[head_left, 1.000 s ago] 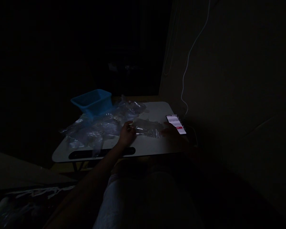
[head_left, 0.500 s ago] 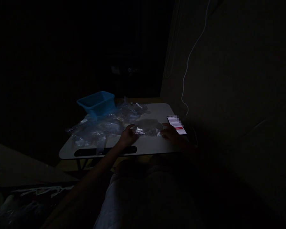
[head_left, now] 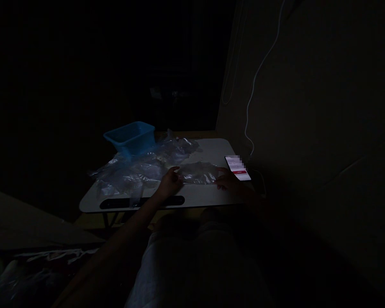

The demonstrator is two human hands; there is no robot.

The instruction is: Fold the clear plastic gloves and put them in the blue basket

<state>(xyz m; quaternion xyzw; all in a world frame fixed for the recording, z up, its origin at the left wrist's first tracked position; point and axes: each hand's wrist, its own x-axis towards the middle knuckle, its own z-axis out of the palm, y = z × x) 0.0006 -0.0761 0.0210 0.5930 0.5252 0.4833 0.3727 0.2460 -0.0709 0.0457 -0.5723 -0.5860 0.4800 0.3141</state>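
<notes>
A clear plastic bag (head_left: 199, 173) lies spread between my hands on the white folding table (head_left: 208, 196). At its left edge, my left hand (head_left: 170, 183) grips the film, with the forefinger reaching along the upper corner. My right hand (head_left: 227, 179) holds the opposite edge, fingers bent and partly lost in the dark. Left of my hands is a loose heap of crumpled clear plastic bags (head_left: 131, 173).
A blue plastic basket (head_left: 137, 143) stands at the table's back left, behind the heap. Near the right edge lies a lit phone (head_left: 240, 171). A white cable (head_left: 253, 85) hangs down the wall. A dark slot (head_left: 141, 202) runs along the table's front.
The plastic bag between my hands is drawn out wider and flatter. My left hand has shifted slightly left; the right hand's fingers have moved a little lower.
</notes>
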